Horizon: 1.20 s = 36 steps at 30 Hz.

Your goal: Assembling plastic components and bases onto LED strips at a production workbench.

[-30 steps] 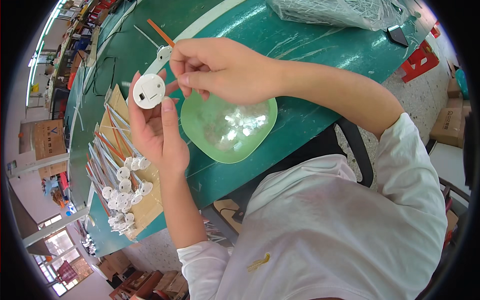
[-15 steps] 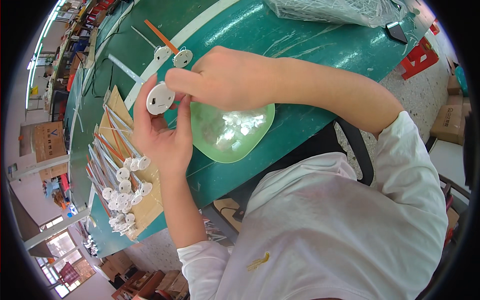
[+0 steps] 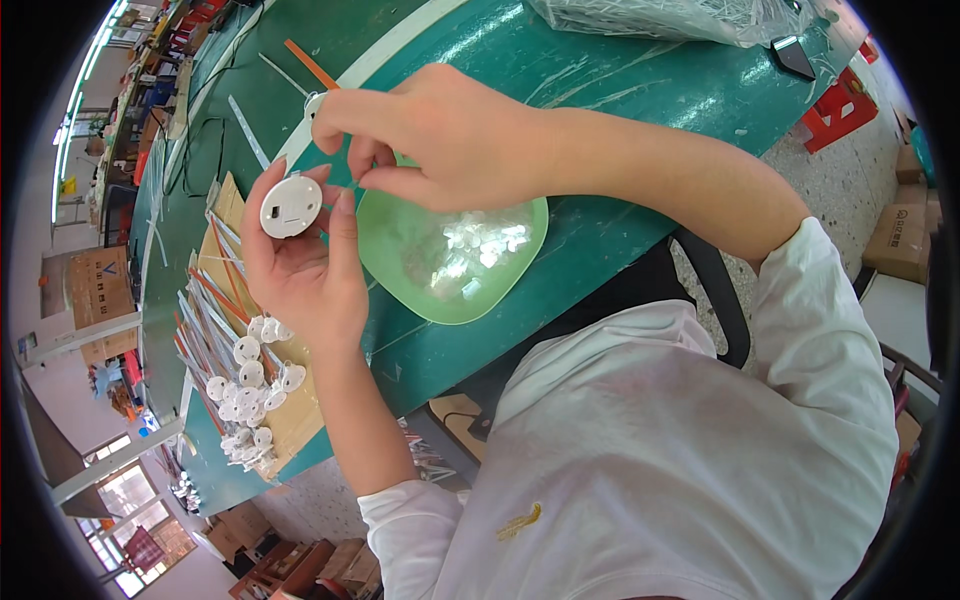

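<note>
Workshop with a speckled floor; red plastic stool [image 3: 840, 118] and cardboard carton [image 3: 897, 240] beyond the right end of the green worktop [image 3: 600, 85]. From where I stand, the seated person is at the near long edge.

Left hand [image 3: 312, 275]: raised over the worktop, palm up, fingers and thumb closed around a white round disc [image 3: 291, 207], held tilted, slotted face showing. Pale flat strip [image 3: 247, 130] visible just behind the fingers; cannot tell whether it joins the disc.

Right hand [image 3: 440, 140]: above the far side of the green bowl [image 3: 450, 317], just beside the left, fingers curled, thumb and forefinger near together. Cannot tell whether anything is pinched between them.

Bowl: near the worktop's near edge, containing small clear flat pieces [image 3: 485, 245].

Left near corner: brown cardboard sheet [image 3: 297, 420] bearing a cluster of white discs [image 3: 245, 390] and grey and orange strips [image 3: 205, 310]. Right end: clear plastic bag [image 3: 660, 18], with a black flat object [image 3: 792, 58] just beside it.
</note>
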{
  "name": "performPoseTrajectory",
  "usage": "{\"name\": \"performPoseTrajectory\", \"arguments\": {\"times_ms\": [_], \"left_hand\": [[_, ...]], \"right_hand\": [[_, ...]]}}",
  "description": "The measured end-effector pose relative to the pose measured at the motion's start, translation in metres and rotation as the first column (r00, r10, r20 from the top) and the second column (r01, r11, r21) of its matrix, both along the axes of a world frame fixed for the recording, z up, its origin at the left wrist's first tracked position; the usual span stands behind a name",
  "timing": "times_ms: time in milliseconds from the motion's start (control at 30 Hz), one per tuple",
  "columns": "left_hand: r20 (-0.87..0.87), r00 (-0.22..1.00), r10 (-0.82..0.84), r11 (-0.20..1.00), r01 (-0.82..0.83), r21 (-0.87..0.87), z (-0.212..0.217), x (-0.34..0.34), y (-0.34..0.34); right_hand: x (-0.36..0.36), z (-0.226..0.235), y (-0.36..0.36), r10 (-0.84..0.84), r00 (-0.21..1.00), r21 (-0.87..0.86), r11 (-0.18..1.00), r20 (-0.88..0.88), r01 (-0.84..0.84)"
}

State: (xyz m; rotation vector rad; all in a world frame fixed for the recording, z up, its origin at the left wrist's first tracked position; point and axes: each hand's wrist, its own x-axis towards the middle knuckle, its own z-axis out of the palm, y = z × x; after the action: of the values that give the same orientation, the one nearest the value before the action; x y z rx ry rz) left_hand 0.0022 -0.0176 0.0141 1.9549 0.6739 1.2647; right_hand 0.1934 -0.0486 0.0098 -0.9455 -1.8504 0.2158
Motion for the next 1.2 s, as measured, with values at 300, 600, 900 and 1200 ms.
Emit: {"name": "performPoseTrajectory", "arguments": {"times_ms": [300,600,900,1200], "left_hand": [[0.02,1.0,0.02,1.0,-0.019,-0.023,-0.002,-0.001,0.001],[-0.004,1.0,0.005,1.0,-0.005,-0.014,-0.003,0.003,0.0],[0.009,0.999,0.04,0.999,-0.041,0.019,-0.01,0.002,0.003],[-0.008,1.0,0.016,0.998,-0.015,0.056,-0.008,0.0,0.002]], "right_hand": [[-0.004,-0.002,-0.003,-0.076,0.997,0.036,0.997,0.03,0.074],[-0.002,-0.003,-0.004,-0.182,0.981,0.133,0.976,0.073,0.172],[-0.006,-0.006,-0.004,-0.161,0.985,0.123,0.981,0.065,0.152],[-0.005,-0.005,-0.005,-0.168,0.983,0.095,0.982,0.076,0.161]]}}
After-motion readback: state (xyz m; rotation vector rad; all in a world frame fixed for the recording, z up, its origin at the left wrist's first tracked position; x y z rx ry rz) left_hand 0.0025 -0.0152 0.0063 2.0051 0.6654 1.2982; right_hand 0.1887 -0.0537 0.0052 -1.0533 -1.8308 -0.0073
